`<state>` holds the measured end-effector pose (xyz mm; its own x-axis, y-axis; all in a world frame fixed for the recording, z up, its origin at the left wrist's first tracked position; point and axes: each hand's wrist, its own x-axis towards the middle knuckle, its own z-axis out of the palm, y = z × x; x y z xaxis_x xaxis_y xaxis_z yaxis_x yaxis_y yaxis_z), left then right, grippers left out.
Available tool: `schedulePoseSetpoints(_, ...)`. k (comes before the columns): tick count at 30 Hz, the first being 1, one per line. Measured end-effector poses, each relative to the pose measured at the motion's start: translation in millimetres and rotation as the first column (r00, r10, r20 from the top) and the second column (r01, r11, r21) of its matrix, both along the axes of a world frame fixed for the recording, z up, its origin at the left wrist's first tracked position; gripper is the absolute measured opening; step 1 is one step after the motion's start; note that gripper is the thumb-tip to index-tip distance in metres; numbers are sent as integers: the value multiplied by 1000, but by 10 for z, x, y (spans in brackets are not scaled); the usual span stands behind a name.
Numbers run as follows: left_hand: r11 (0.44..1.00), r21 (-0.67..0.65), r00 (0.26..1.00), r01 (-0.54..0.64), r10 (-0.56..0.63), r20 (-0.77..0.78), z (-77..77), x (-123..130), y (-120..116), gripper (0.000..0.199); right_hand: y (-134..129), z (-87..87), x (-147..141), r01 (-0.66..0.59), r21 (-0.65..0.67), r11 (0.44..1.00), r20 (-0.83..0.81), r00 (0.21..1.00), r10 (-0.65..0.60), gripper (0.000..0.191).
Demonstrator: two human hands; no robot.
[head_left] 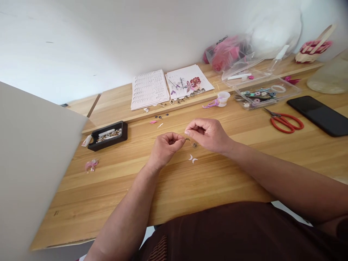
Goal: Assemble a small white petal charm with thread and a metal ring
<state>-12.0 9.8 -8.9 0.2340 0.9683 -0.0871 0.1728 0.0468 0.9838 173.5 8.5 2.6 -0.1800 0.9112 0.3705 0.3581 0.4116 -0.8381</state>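
Observation:
My left hand (168,148) pinches the end of a small dark piece with a thin golden strand (190,141) and a little round bead-like part hanging from it. Close to its right, my right hand (208,135) has thumb and forefinger pressed together; anything between them is too small to make out. The two hands are slightly apart above the wooden table (217,185). Two white crescent-shaped pieces (193,159) lie just below the hands. Beyond the fingers are a pink petal-like piece (153,122) and a thin white wavy piece (160,125).
A black tray (108,136) of beads sits left, near a pink ornament (91,165). Paper sheets (149,88) rest on the back ledge. Rightward are a white cup (223,98), a clear box (268,95), red-handled scissors (286,122) and a phone (319,114).

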Motion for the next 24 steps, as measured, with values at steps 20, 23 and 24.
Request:
schedulePoseSetpoints(20, 999, -13, 995, 52, -50, 87, -4, -12, 7, 30, 45, -93, -8, -31, -130, 991, -56, 998, 23, 17)
schedulePoseSetpoints(23, 999, -16, 991, 50, -47, 124, 10, -7, 5, 29, 69, -115, -3, -50, -184, 982, -109, 994, 30, 19)
schedulePoseSetpoints(24, 999, -20, 990, 49, -46, 135, 14, -6, 3, 29, 79, -121, -1, -55, -198, 979, -128, 991, 30, 20)
